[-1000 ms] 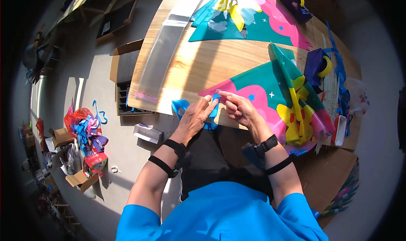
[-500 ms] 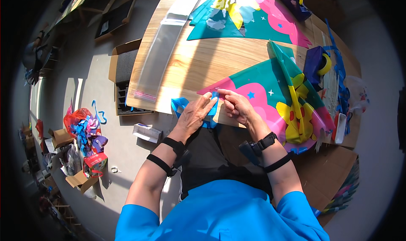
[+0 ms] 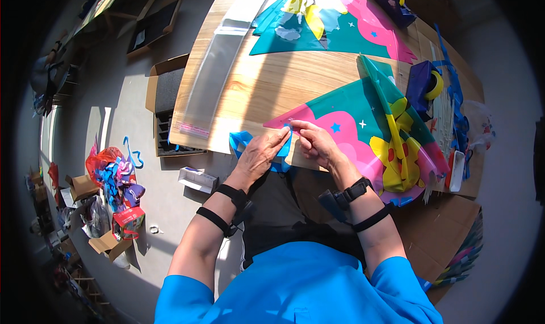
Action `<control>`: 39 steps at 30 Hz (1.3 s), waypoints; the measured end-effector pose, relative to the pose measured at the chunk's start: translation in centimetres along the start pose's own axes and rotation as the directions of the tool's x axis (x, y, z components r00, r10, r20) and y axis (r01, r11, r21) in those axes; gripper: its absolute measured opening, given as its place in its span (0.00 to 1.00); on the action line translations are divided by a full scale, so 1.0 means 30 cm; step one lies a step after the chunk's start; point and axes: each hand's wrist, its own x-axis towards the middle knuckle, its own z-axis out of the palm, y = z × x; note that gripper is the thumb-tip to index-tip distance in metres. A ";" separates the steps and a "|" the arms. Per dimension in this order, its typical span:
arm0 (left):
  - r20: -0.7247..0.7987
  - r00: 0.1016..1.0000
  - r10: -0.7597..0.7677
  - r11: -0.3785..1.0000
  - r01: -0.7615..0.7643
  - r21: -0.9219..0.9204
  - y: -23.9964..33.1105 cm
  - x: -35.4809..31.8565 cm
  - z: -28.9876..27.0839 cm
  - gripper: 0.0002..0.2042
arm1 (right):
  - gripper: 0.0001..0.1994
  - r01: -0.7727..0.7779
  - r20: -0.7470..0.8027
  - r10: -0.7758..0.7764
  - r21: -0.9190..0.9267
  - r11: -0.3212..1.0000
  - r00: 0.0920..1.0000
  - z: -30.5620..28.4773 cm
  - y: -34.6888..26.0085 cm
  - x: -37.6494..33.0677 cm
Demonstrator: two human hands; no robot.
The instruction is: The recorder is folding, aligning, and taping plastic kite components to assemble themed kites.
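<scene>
At the near edge of the table, my left hand (image 3: 260,153) pinches a strip of blue ribbon (image 3: 240,139), which loops out to its left and hangs below the fingers. My right hand (image 3: 319,145) is closed just beside it, index finger and thumb meeting at the pointed left corner of a kite-like printed sheet (image 3: 353,103). What lies between those right fingertips is too small to make out. The sheet is green and pink with stars, and a yellow figure (image 3: 400,159) lies folded on its right part.
Another printed sheet (image 3: 306,43) lies at the far side. Clear plastic sleeves (image 3: 213,80) cover the table's left. Two dark tape dispensers (image 3: 419,88) stand at the right, beside thin white rods and blue ribbon. Left of the table are an open carton (image 3: 169,77) and a small white box (image 3: 198,179).
My hands stay at the same spot, with the left fingertips shifting slightly toward the right ones. The sheets have hardly moved.
</scene>
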 end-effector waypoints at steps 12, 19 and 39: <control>0.073 0.995 -0.063 0.978 0.076 -0.196 0.014 0.015 -0.049 0.34 | 0.22 0.055 -0.035 -0.059 -0.100 0.993 0.998 0.000 -0.017 -0.002; 0.089 0.993 -0.076 0.972 0.094 -0.217 0.019 0.015 -0.056 0.34 | 0.20 0.312 -0.068 -0.306 0.104 0.944 0.950 0.001 -0.154 -0.051; 0.072 0.996 -0.052 0.965 0.069 -0.251 0.010 0.018 -0.047 0.31 | 0.10 0.202 -0.220 -0.557 -0.776 0.597 0.801 0.048 -0.056 0.098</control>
